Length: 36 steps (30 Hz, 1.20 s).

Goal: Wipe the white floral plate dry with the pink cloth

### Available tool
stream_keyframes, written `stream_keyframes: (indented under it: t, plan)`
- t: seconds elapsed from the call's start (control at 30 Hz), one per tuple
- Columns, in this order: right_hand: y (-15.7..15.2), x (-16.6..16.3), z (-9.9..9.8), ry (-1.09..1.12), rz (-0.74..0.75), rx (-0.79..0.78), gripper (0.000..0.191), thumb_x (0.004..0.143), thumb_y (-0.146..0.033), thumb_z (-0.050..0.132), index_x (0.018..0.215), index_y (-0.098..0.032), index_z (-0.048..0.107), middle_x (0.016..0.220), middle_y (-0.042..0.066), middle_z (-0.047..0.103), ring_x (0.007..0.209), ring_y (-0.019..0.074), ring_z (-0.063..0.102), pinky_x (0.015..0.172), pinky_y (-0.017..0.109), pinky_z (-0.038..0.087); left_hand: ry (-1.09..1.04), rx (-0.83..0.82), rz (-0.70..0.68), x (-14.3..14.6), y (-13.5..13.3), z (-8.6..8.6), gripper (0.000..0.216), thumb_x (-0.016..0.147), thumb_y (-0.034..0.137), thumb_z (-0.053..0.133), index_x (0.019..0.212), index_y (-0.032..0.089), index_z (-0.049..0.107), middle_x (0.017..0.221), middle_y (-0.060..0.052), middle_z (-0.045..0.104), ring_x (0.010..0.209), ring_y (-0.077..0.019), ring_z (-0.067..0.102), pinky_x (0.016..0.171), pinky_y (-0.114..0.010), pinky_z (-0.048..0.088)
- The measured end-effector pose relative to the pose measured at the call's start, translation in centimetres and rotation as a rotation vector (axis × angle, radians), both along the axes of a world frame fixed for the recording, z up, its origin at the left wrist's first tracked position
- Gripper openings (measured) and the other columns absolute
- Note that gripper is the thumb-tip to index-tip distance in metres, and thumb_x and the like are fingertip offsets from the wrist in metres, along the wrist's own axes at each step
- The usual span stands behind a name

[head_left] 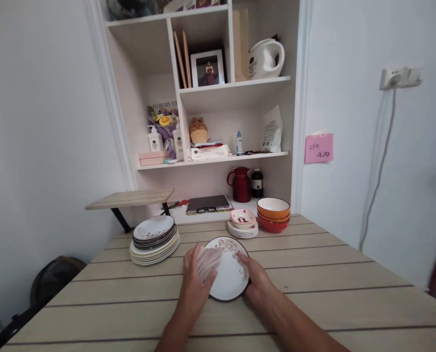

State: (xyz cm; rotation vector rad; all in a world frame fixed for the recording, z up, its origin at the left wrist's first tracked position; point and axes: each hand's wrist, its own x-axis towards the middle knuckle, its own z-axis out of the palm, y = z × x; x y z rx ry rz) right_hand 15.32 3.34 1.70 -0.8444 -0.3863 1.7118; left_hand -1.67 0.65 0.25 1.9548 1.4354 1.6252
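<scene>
A white plate [227, 276] with a dark rim and a brown flower pattern is tilted up over the table in front of me. My right hand [256, 276] grips its right edge, the thumb on the face and the fingers underneath. In my left hand [198, 274] is a bunched pale pink cloth [207, 259], which lies against the plate's left side. The left fingers are closed around the cloth, and part of it is hidden behind them.
Stacked plates [155, 239] stand at the left, near a small raised shelf [130, 198]. Behind the plate are small white dishes [243, 230] topped by a pink-patterned bowl [243, 218]. Orange and red bowls [273, 215] are stacked beside them. A red jug [241, 186] and a closed laptop [208, 203] sit further back.
</scene>
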Motion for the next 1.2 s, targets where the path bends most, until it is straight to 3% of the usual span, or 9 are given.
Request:
stream_keyframes:
  t: [0.17, 0.27, 0.47, 0.53, 0.7, 0.8, 0.97, 1.1, 1.2]
  plan:
    - [0.4, 0.5, -0.1, -0.009, 0.019, -0.048, 0.028, 0.08, -0.032, 0.061, 0.096, -0.01, 0.065, 0.068, 0.012, 0.075, 0.073, 0.027, 0.072, 0.079, 0.041, 0.055, 0.096, -0.009, -0.03, 0.0, 0.1, -0.4, 0.063, 0.08, 0.02, 0.058, 0.14, 0.025, 0.04, 0.142, -0.011, 0.039, 0.13, -0.0253, 0.042, 0.111, -0.048, 0.035]
    - [0.4, 0.5, -0.1, -0.022, 0.023, -0.059, 0.029, 0.08, -0.033, 0.062, 0.1, -0.012, 0.064, 0.068, 0.011, 0.075, 0.072, 0.027, 0.072, 0.078, 0.042, 0.055, 0.232, -0.047, -0.007, 0.3, -0.1, -0.5, 0.054, 0.08, 0.01, 0.05, 0.131, 0.026, 0.053, 0.135, -0.01, 0.048, 0.121, -0.0243, 0.051, 0.105, -0.046, 0.041]
    - [-0.1, 0.4, 0.4, -0.001, 0.042, 0.038, 0.032, 0.078, -0.032, 0.067, 0.105, -0.015, 0.062, 0.078, 0.007, 0.077, 0.073, 0.0232, 0.071, 0.079, 0.038, 0.054, 0.64, 0.068, -0.19, 2.2, -1.6, 0.0, 0.039, 0.09, 0.015, 0.05, 0.123, 0.032, 0.062, 0.129, -0.005, 0.06, 0.115, -0.0229, 0.057, 0.099, -0.038, 0.047]
    - [-0.6, 0.2, 0.6, 0.008, 0.087, 0.071, 0.034, 0.076, -0.032, 0.07, 0.105, -0.015, 0.063, 0.083, 0.008, 0.077, 0.075, 0.0233, 0.071, 0.079, 0.037, 0.054, 0.717, 0.164, -0.126, 2.4, -1.8, 0.2, 0.038, 0.091, 0.017, 0.052, 0.123, 0.034, 0.062, 0.128, -0.004, 0.062, 0.112, -0.0224, 0.059, 0.096, -0.037, 0.048]
    - [-2.0, -0.9, 1.0, 0.044, 0.3, 0.176, 0.039, 0.076, -0.037, 0.071, 0.106, -0.014, 0.065, 0.094, 0.011, 0.077, 0.083, 0.0245, 0.072, 0.084, 0.038, 0.053, 0.832, 0.347, 0.231, 1.4, -1.7, 0.8, 0.045, 0.088, 0.012, 0.056, 0.125, 0.039, 0.059, 0.125, -0.004, 0.063, 0.105, -0.0223, 0.061, 0.091, -0.039, 0.047]
    - [-2.5, -1.3, 1.0, 0.038, 0.338, 0.212, 0.043, 0.076, -0.039, 0.07, 0.11, -0.013, 0.065, 0.094, 0.013, 0.077, 0.085, 0.026, 0.072, 0.087, 0.039, 0.052, 0.844, 0.319, 0.386, 1.1, -1.8, 1.3, 0.047, 0.088, 0.009, 0.054, 0.126, 0.035, 0.058, 0.128, -0.005, 0.062, 0.108, -0.0231, 0.059, 0.09, -0.041, 0.044]
    - [-2.3, -1.4, 1.1, 0.033, 0.25, 0.173, 0.044, 0.077, -0.036, 0.069, 0.114, -0.012, 0.063, 0.09, 0.013, 0.078, 0.083, 0.0268, 0.073, 0.087, 0.041, 0.052, 0.901, 0.212, 0.602, 1.0, -1.6, 1.3, 0.044, 0.086, 0.002, 0.051, 0.122, 0.026, 0.061, 0.121, -0.01, 0.063, 0.1, -0.0256, 0.061, 0.08, -0.04, 0.047]
    - [-1.3, -0.8, 0.9, 0.123, 0.204, 0.089, 0.046, 0.08, -0.04, 0.064, 0.113, -0.009, 0.063, 0.086, 0.014, 0.078, 0.088, 0.027, 0.072, 0.088, 0.039, 0.052, 0.932, 0.223, 0.589, 1.0, -1.0, -0.1, 0.043, 0.081, 0.001, 0.055, 0.119, 0.022, 0.062, 0.115, -0.01, 0.065, 0.09, -0.0236, 0.063, 0.074, -0.036, 0.051]
    - [-0.4, 0.3, 0.8, 0.16, 0.196, 0.084, 0.048, 0.081, -0.046, 0.061, 0.112, -0.009, 0.065, 0.088, 0.014, 0.078, 0.093, 0.0282, 0.071, 0.088, 0.041, 0.052, 0.933, 0.339, 0.382, 1.8, -0.9, -1.1, 0.043, 0.08, 0.004, 0.059, 0.117, 0.024, 0.062, 0.114, -0.008, 0.065, 0.09, -0.0216, 0.065, 0.075, -0.033, 0.053]
